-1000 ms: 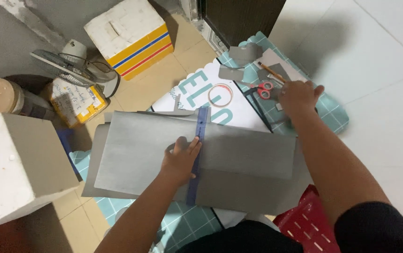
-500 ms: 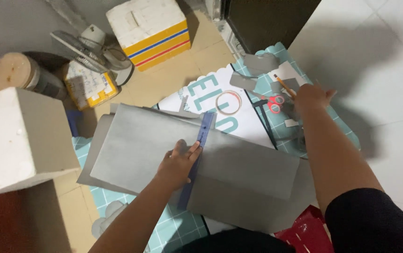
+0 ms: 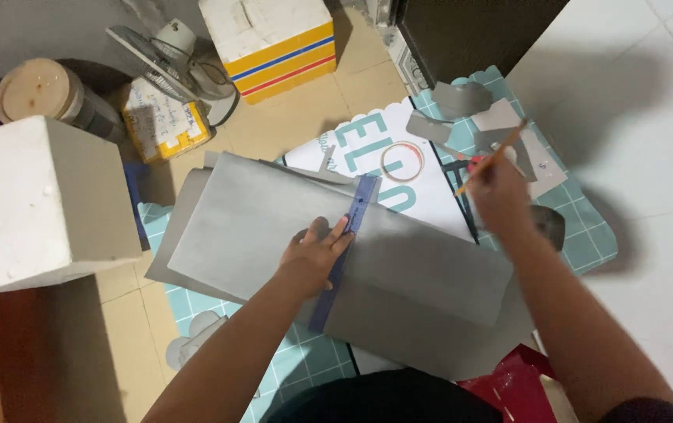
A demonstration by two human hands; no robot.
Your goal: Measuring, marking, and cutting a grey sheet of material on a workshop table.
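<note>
Left hand: flat, fingers spread, pressing down on a blue ruler; gripping nothing.
Ruler: lies across the grey card sheets, running from the upper right toward the person.
Right hand: closed around a pencil, tip raised up and away, above the scraps.
Grey card: several overlapping sheets on a teal gridded cutting mat.
Nearby: white printed board with a tape ring, grey cut-outs, white foam block, small fan, striped box.
</note>
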